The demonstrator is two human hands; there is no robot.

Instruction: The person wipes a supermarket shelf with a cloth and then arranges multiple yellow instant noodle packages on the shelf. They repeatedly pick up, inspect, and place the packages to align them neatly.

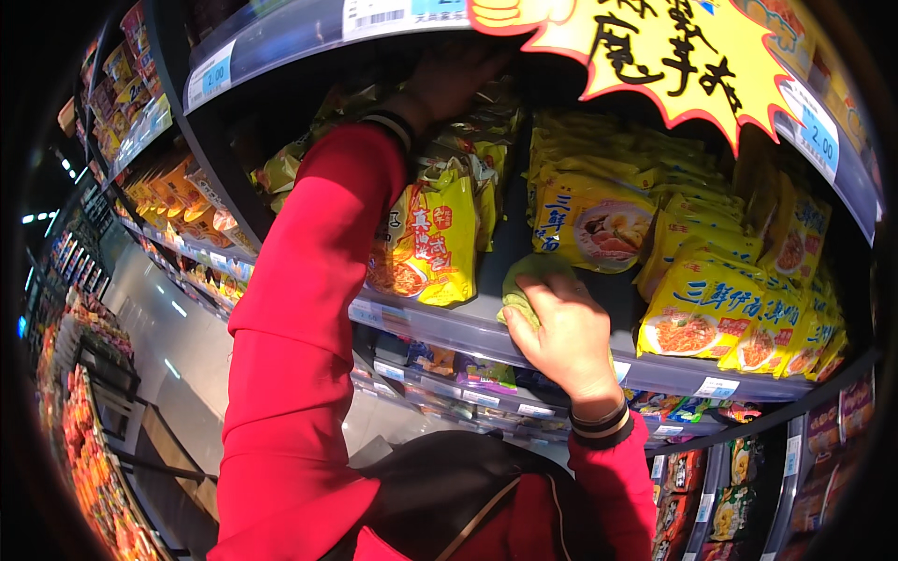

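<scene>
My left hand [449, 80] reaches deep into the shelf, above a row of yellow instant noodle packets [438, 242]. It lies in shadow, so its fingers and whatever they touch are hard to make out. Near the front edge of the same dark shelf board [491, 280], my right hand [565, 329] grips a green cloth [523, 291], pressed against the board. Just behind the cloth stands another row of yellow noodle packets [593, 221]. Further right, more yellow packets [708, 308] lean forward in stacked rows.
A yellow starburst sign [673, 63] with handwriting hangs from the upper shelf edge [280, 49]. Lower shelves hold colourful packets [484, 372]. A black upright [203, 154] divides off cup noodles [126, 84] at left. Beyond the aisle floor [168, 315] is a display of packaged goods [91, 435].
</scene>
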